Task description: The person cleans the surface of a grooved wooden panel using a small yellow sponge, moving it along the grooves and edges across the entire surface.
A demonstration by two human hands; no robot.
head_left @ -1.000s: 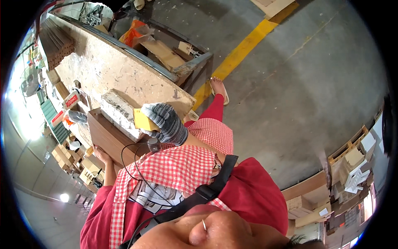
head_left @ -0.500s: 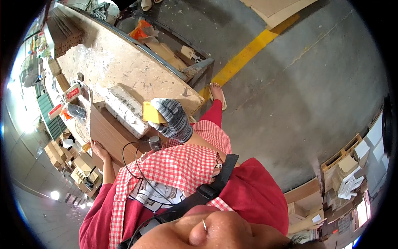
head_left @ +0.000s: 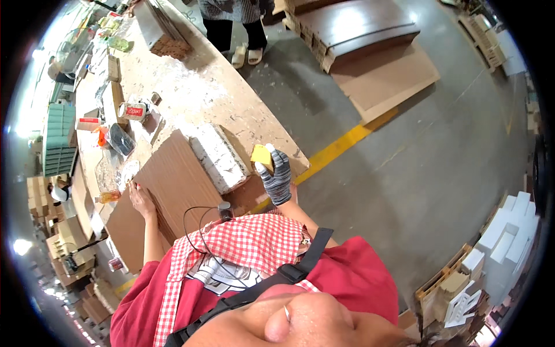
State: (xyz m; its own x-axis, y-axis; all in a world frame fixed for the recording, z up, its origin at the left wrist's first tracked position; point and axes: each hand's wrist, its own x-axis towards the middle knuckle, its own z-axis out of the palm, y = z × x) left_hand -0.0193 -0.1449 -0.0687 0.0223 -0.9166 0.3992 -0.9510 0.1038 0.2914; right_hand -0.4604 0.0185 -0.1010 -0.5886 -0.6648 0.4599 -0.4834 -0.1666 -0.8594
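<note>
My right hand (head_left: 276, 176) wears a striped grey glove and grips a yellow scraper (head_left: 261, 155) near the edge of the workbench (head_left: 191, 92). It hovers just right of a white foam block (head_left: 218, 156) that lies on a brown cardboard sheet (head_left: 173, 179). My left hand (head_left: 139, 196) is bare and rests flat on the left part of that cardboard sheet, fingers spread. A red-checked apron (head_left: 243, 243) and a black strap cover my front below.
Tape rolls, small boxes and bottles (head_left: 124, 110) clutter the far bench. Another person's legs in sandals (head_left: 243, 52) stand beyond the bench. Stacked brown boards (head_left: 358, 29) and a yellow floor line (head_left: 341, 144) lie on the concrete. White foam pieces (head_left: 503, 237) sit at right.
The view has swung, bringing the bench and floor further into sight. My right hand with the yellow scraper has stayed beside the foam block; my left hand remains on the cardboard.
</note>
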